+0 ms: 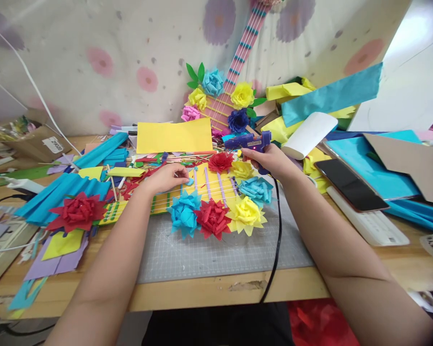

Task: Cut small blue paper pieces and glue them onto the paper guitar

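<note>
A blue hot glue gun [248,141] is gripped in my right hand [269,156], its nozzle pointing left above the paper flowers. My left hand [171,177] pinches a small piece of blue paper [190,182] at the yellow paper guitar [201,179]. The guitar lies flat, with strings and purple strips across it. Along its near edge sit a blue flower [184,214], a red flower [213,218] and a yellow flower [247,214]. Another red flower [220,162] and a light-blue flower [256,191] are at its far and right sides.
A grey cutting mat [216,259] lies under the guitar. The glue gun's black cord [277,240] hangs over the table edge. At right are a phone [351,184] and blue paper; at left, a loose red flower [77,212] and a power strip [7,250]. A pink guitar [238,67] leans behind.
</note>
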